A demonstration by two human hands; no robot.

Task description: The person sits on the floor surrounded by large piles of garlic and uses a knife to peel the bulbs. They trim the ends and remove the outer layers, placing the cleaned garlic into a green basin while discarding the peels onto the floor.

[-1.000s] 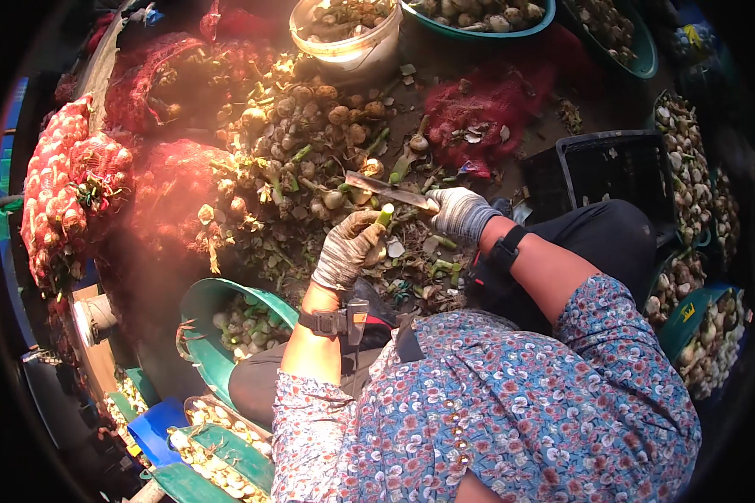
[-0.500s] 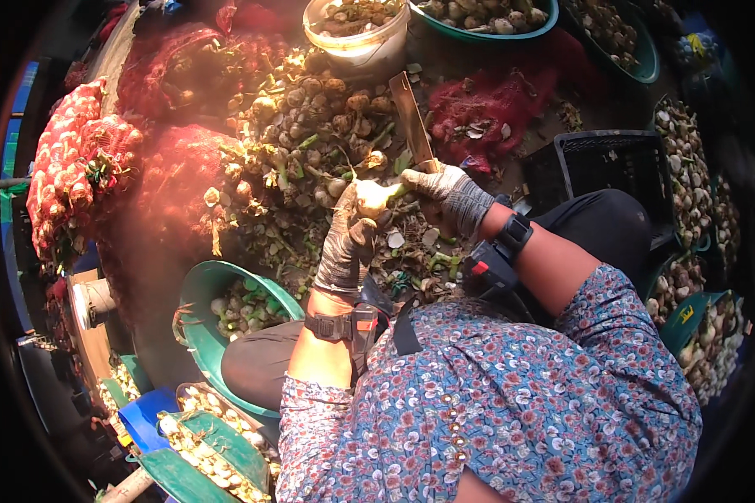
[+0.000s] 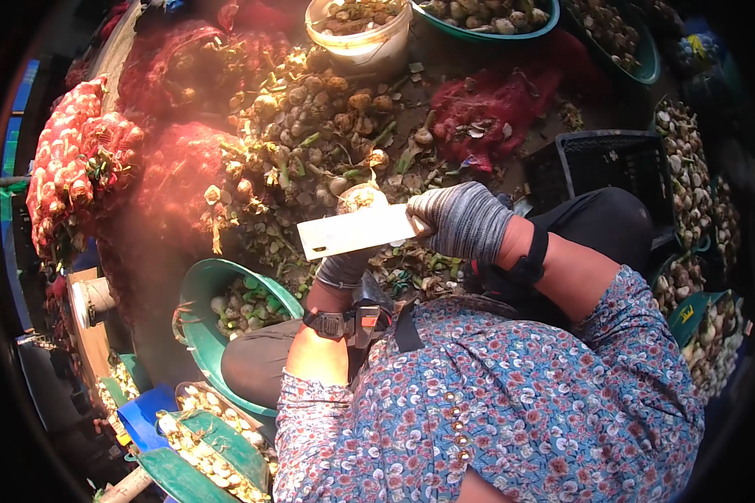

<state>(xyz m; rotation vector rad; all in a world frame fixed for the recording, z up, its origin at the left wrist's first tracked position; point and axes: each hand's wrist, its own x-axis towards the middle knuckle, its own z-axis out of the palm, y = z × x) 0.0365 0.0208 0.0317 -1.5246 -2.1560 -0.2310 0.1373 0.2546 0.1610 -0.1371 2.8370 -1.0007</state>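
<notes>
Floor (image 3: 434, 59): And here we are on a dusty floor strewn with trimmings, sunlight pouring over its left side, the person seated at its near edge.
Garlic bulb (image 3: 362, 198): There it is, around mid-floor, raised just above the left grip (image 3: 342, 270), its lower part masked by the knife (image 3: 352, 233); touching or apart, I can't tell.
Bulb's feel: Light and firm, I'd judge, with a dry papery skin that could slide or flake; a hard squeeze might bruise it. Best hold is round its fat sides, clear of the edge.
Left grip: Gloved, tucked behind the blade, fingers hidden, so I can't call it spread or pressed together.
Right grip (image 3: 463, 222): Gloved too, and pinching the handle end of the knife.
Knife's feel: Broad, stiff, flat face blazing in the sun; probably the heavier piece, to be taken by its handle.
Heap (image 3: 306, 117): Bulbs and stalks piled left of mid-floor, far too many to count.
Count: One knife, one raised bulb, one white bucket (image 3: 365, 59) and one green basin (image 3: 495, 38) at the far edge, one more basin (image 3: 648, 71) in the far right corner, one black crate (image 3: 612, 134) toward the right edge, one green tub (image 3: 200, 342) by the left knee; red mesh sacks (image 3: 63, 172) overlap leftward, no sure number.
</notes>
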